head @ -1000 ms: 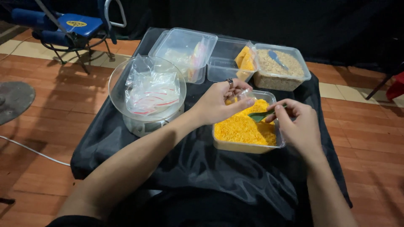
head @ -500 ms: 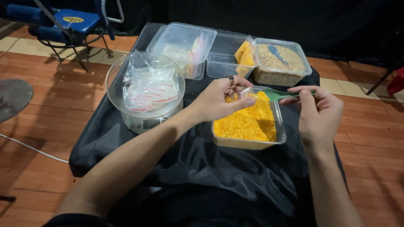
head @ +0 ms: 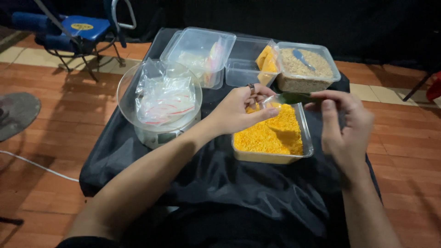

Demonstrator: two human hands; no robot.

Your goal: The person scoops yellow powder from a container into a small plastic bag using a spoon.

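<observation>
A person is filling a small clear bag (head: 268, 103) over the tub of orange crumbs (head: 273, 135). The left hand (head: 239, 110) fingers are pinching the bag open; the right hand (head: 344, 121) fingers are gripping a green spoon (head: 294, 98) just above the tub's far edge, so tipping the spoonful in cleanly seems the next need.

Light falls from above and slightly ahead, bright on the orange crumbs in the clear tub (head: 272, 138) and on the tiled floor (head: 55, 128) left of the tub. Beyond the tub the background sinks into near black. The black cloth over the desk (head: 220, 179) swallows detail, showing only faint sheen on its folds. The right hand (head: 343, 124) is softly motion-blurred. Straight lines bow slightly toward the frame edges.
</observation>
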